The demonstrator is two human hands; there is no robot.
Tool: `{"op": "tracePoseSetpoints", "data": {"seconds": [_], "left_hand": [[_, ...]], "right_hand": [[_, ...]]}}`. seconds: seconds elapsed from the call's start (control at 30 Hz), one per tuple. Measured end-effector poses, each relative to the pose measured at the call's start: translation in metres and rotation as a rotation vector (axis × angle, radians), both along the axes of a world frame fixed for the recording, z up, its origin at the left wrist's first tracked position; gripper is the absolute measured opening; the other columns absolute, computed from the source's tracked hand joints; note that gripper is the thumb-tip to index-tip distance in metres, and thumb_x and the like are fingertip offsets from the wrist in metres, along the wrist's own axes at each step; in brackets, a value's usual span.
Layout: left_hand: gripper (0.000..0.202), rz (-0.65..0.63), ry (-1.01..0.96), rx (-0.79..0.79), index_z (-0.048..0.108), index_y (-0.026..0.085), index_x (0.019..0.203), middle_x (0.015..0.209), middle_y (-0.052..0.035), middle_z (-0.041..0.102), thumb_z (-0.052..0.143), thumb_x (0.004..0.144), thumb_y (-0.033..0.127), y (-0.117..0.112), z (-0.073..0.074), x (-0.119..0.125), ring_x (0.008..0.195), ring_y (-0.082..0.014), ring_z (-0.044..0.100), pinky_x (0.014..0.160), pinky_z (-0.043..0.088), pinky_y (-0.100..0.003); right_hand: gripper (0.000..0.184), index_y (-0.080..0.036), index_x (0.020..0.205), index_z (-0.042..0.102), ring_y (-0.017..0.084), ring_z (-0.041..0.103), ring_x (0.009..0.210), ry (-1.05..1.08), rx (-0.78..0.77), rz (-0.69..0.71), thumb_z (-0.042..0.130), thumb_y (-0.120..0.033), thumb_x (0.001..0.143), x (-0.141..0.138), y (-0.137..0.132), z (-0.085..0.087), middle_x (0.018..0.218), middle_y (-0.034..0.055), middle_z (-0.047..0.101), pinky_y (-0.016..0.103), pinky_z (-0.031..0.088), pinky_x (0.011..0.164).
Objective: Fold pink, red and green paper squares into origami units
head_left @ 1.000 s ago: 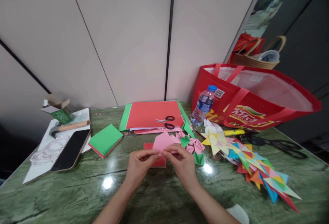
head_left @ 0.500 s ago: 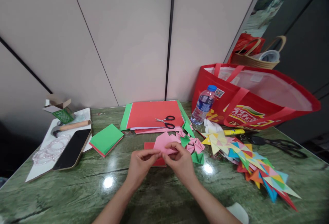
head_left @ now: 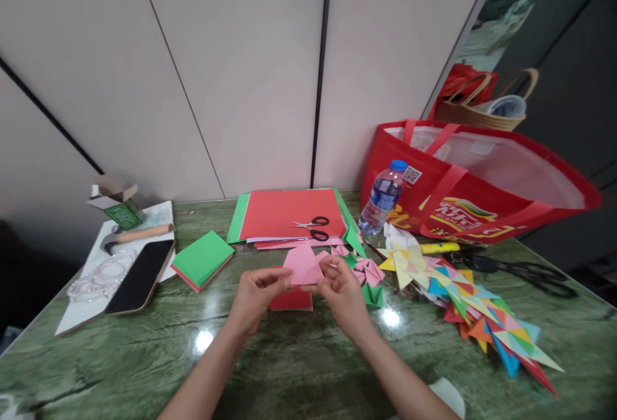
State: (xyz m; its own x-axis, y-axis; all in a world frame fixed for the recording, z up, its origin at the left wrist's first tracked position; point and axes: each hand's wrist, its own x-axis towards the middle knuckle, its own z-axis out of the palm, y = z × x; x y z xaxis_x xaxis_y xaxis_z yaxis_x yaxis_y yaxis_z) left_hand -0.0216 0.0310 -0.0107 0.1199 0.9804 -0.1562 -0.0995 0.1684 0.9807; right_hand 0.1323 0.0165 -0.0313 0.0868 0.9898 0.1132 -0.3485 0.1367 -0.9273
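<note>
Both my hands hold a folded pink paper point(head_left: 303, 265) just above the green marble table point(head_left: 299, 362). My left hand point(head_left: 253, 298) pinches its left lower edge and my right hand point(head_left: 343, 298) pinches its right side, fingers closed on it. Under the pink paper lies a red square sheet point(head_left: 292, 301). Right behind my right hand sit several small folded pink and green paper pieces point(head_left: 366, 275).
A stack of red and green sheets point(head_left: 289, 214) with small scissors point(head_left: 315, 228) lies at the back. A green paper pad point(head_left: 202, 259), phone point(head_left: 141, 276) and hammer point(head_left: 135, 237) are left. A water bottle point(head_left: 383, 198), red bag point(head_left: 477, 182), multicoloured paper star point(head_left: 463, 298) and black scissors point(head_left: 525, 272) are right.
My hands have lifted the pink paper slightly and turned it, so more of the red sheet shows beneath. The view has shifted a little to the left.
</note>
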Motion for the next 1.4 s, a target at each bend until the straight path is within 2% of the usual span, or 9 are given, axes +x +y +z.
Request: {"op": "tracePoseSetpoints", "data": {"seconds": [0.23,0.37,0.47,0.6,0.77,0.87,1.1,1.23,1.4], "left_hand": [[0.037,-0.005,-0.083,-0.062,0.069,0.01,0.085,0.07,-0.0086,0.071,0.076,0.052,0.023,0.004,0.006,-0.006,0.062,-0.0187,0.065,0.068,0.053,-0.032],[0.035,0.047,-0.046,-0.008,0.069,0.011,0.085,0.071,-0.0077,0.071,0.075,0.053,0.022,0.003,0.009,-0.005,0.064,-0.0188,0.065,0.068,0.053,-0.031],[0.031,0.039,0.066,0.049,0.07,0.012,0.084,0.076,-0.0077,0.072,0.074,0.055,0.024,-0.001,0.01,0.0,0.068,-0.0205,0.066,0.068,0.053,-0.029],[0.034,-0.085,0.17,0.057,0.068,0.014,0.091,0.087,-0.0083,0.07,0.071,0.059,0.025,-0.007,0.01,0.007,0.077,-0.0232,0.065,0.072,0.051,-0.03],[0.04,-0.244,0.116,0.017,0.062,0.017,0.105,0.103,-0.0085,0.064,0.066,0.066,0.026,-0.008,0.013,0.003,0.091,-0.0228,0.062,0.084,0.047,-0.032],[0.04,-0.287,0.072,0.015,0.06,0.016,0.107,0.109,-0.0091,0.061,0.064,0.068,0.025,-0.007,0.015,0.0,0.095,-0.0235,0.06,0.086,0.045,-0.035],[0.035,-0.21,0.107,0.068,0.063,0.019,0.103,0.104,-0.006,0.065,0.063,0.068,0.022,-0.008,0.009,0.0,0.085,-0.0232,0.063,0.083,0.047,-0.037],[0.036,-0.217,0.145,0.085,0.064,0.019,0.102,0.105,-0.0063,0.064,0.064,0.067,0.02,-0.009,0.011,0.0,0.089,-0.0232,0.061,0.083,0.046,-0.036],[0.062,-0.263,-0.036,0.05,0.042,0.022,0.125,0.106,-0.0085,0.064,0.065,0.068,0.021,-0.008,0.015,0.004,0.086,-0.0182,0.062,0.08,0.047,-0.031]], "right_hand": [[0.02,-0.023,0.086,0.042,0.015,0.06,0.077,0.037,0.04,0.11,0.05,-0.019,0.069,0.004,-0.002,0.004,0.092,0.0019,0.058,0.028,0.053,0.058],[0.029,-0.024,0.093,0.042,0.016,0.06,0.082,0.12,0.059,0.127,0.052,-0.016,0.067,0.003,-0.003,0.001,0.107,0.0047,0.054,0.033,0.053,0.065],[0.047,-0.024,0.104,0.04,0.017,0.06,0.083,0.089,0.022,0.05,0.062,-0.018,0.063,0.001,-0.003,-0.002,0.1,0.0048,0.056,0.033,0.052,0.068],[0.068,-0.021,0.113,0.037,0.017,0.06,0.08,-0.014,-0.035,-0.035,0.072,-0.015,0.054,-0.001,-0.003,-0.004,0.087,0.0035,0.06,0.029,0.05,0.069],[0.068,-0.019,0.116,0.035,0.017,0.061,0.075,0.007,-0.067,0.001,0.071,-0.019,0.058,0.002,-0.002,-0.005,0.086,0.0047,0.062,0.029,0.049,0.065],[0.067,-0.019,0.113,0.037,0.017,0.061,0.073,0.004,-0.08,0.027,0.072,-0.021,0.057,0.004,0.0,-0.007,0.086,0.0046,0.063,0.028,0.049,0.065],[0.059,-0.02,0.108,0.044,0.019,0.06,0.085,0.041,-0.085,0.098,0.074,-0.02,0.057,0.004,0.0,-0.009,0.097,0.0063,0.063,0.031,0.048,0.075],[0.049,-0.018,0.101,0.052,0.019,0.058,0.089,0.049,-0.054,0.147,0.073,-0.019,0.056,0.004,-0.001,-0.009,0.097,0.0051,0.063,0.031,0.046,0.079],[0.047,-0.018,0.098,0.055,0.016,0.06,0.079,0.121,-0.125,0.091,0.074,-0.017,0.055,0.003,0.0,-0.009,0.088,0.0023,0.064,0.027,0.047,0.071]]}}
